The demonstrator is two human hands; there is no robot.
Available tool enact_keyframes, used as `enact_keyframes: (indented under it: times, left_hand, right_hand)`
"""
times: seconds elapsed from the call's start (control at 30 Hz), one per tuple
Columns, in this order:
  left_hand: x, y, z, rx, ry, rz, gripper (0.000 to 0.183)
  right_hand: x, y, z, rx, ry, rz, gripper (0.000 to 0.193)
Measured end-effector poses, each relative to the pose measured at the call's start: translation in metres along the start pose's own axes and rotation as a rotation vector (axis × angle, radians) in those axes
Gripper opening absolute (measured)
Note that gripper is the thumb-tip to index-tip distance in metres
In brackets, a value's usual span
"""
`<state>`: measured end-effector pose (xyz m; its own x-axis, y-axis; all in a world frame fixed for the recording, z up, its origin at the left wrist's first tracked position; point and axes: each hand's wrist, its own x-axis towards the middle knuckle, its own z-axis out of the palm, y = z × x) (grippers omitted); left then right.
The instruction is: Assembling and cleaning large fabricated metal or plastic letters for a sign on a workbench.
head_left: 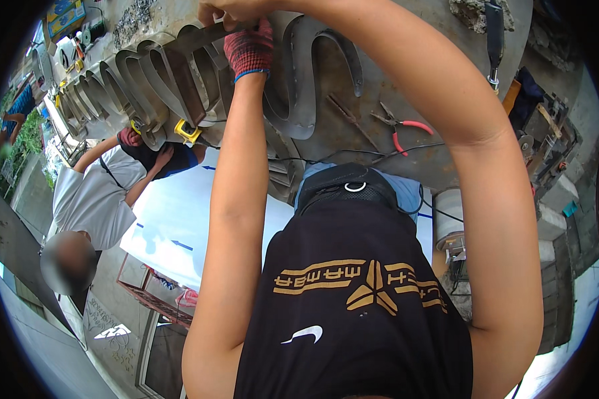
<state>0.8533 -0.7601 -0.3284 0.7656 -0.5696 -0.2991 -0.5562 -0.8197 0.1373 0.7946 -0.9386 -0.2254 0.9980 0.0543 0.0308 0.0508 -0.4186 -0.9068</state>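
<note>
My left hand, in a red and black knit glove with a blue cuff, is closed on a bent grey metal strip at the top of the view. My bare right hand reaches across from the right, its fingers curled down on the same strip beside the glove. The upper edge cuts off part of this hand. Just right of the glove stands a wavy metal band on edge. Several similar curved metal pieces stand in a row to the left.
Red-handled pliers and a slim metal tool lie on the metal table. A yellow tape measure rests near the table edge. Dark cables cross nearby. A co-worker in a white shirt works at left. A black-handled tool is at upper right.
</note>
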Motion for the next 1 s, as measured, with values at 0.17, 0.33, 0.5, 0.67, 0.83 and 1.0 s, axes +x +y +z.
enact_keyframes:
  times: [0.17,0.33,0.5,0.67,0.83,1.0]
  left_hand:
    - [-0.005,-0.002,-0.008,0.011,-0.051,0.008,0.069]
    - [-0.008,0.003,-0.011,0.119,-0.111,0.007,0.072]
    - [-0.013,-0.003,-0.011,0.022,-0.027,0.047,0.072]
    - [-0.003,-0.016,0.010,0.074,0.099,0.065,0.070]
    - [0.003,-0.018,0.017,0.271,0.022,-0.008,0.064]
    - [0.001,-0.017,0.012,0.229,-0.005,-0.038,0.062]
  right_hand:
    - [0.008,0.005,0.013,-0.216,0.008,-0.074,0.014]
    - [0.007,0.015,0.019,-0.245,0.049,-0.119,0.013]
    - [0.015,-0.031,0.003,-0.449,-0.293,0.347,0.011]
    - [0.010,0.006,0.010,-0.219,-0.031,-0.095,0.012]
    - [0.014,-0.010,-0.003,-0.320,-0.279,0.134,0.012]
    - [0.006,0.000,0.001,-0.193,-0.109,-0.075,0.010]
